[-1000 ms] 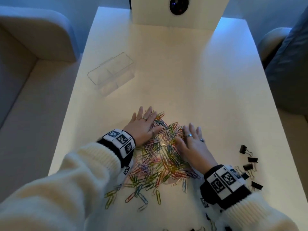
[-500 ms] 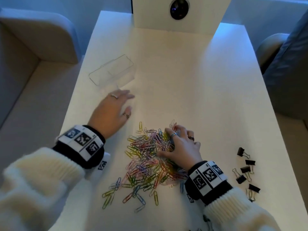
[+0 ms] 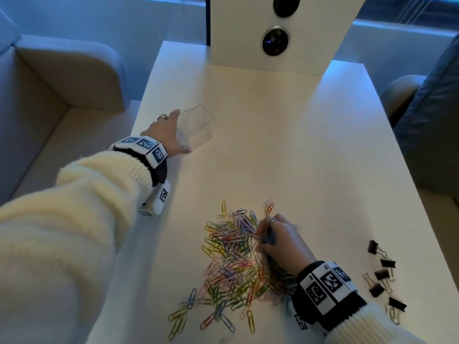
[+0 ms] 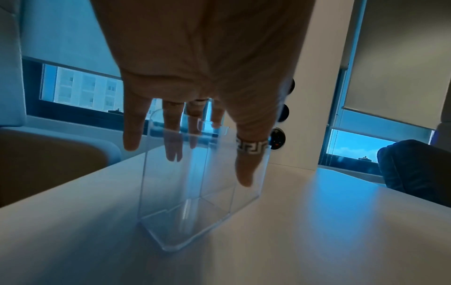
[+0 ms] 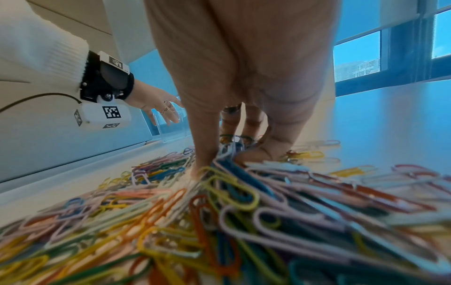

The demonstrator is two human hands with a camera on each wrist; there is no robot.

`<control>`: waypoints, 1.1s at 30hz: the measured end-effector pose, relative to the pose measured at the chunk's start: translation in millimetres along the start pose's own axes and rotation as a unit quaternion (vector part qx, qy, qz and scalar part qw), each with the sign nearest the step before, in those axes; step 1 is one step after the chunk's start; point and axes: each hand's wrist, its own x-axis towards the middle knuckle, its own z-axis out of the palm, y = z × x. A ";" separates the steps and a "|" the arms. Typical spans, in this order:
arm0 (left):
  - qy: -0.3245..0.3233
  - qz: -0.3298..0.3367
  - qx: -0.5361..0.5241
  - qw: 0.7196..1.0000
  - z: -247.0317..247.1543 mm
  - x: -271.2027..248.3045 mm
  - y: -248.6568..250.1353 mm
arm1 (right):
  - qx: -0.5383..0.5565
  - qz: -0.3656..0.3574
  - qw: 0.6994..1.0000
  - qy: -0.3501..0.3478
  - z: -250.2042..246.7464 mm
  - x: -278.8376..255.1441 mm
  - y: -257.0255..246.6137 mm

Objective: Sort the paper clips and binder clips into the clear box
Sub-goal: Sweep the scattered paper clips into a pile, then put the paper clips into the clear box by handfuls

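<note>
Head view: left hand (image 3: 171, 134), fingers spread, reaches over clear box (image 3: 198, 125) at table (image 3: 298, 145) far-left edge. Right hand (image 3: 280, 240) pinches paper clips (image 3: 231, 264) from near-centre pile. Binder clips (image 3: 381, 276) lie apart, right. Sofa (image 3: 62, 95) beside table.

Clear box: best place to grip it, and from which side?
Grip the clear box across its two long walls near the open rim, coming from above. It stands upright on the table, open top up, with a divider inside, so the walls probably give the firmest hold. The left hand is already over it, fingers spread, thumb along one side.
</note>
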 end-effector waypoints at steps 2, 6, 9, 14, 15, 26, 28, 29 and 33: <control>0.002 0.004 -0.027 1.000 3.3 2.0 -2.7 | -0.001 -0.003 1.000 0.008 -1.0 -0.3 -0.6; 0.016 0.013 -0.064 0.998 8.4 0.7 -8.5 | -0.008 0.012 1.000 0.023 -1.0 -1.1 -1.8; 0.023 0.031 -0.071 0.997 12.3 -5.8 -10.6 | 0.019 0.032 0.999 0.036 -3.1 -2.6 -2.4; 0.035 0.060 -0.070 0.995 20.4 -28.3 -13.1 | 0.056 0.050 0.995 0.062 -12.4 -6.6 -2.0; 0.037 0.065 -0.070 0.995 21.3 -33.6 -13.5 | 0.066 0.052 0.994 0.064 -15.4 -7.5 -2.1; 0.038 0.072 -0.102 0.991 33.3 -97.3 -9.9 | 0.180 -0.021 0.976 0.117 -58.4 -9.0 -24.5; 0.033 0.060 -0.101 0.992 36.9 -104.6 -10.6 | 0.206 -0.037 0.970 0.122 -64.4 -1.6 -35.9; 0.029 0.055 -0.103 0.993 38.2 -107.6 -10.9 | 0.223 -0.043 0.966 0.121 -66.2 2.9 -42.4; 0.013 0.042 -0.122 0.992 41.4 -114.3 -11.4 | 0.283 -0.078 0.950 0.107 -66.2 24.2 -73.8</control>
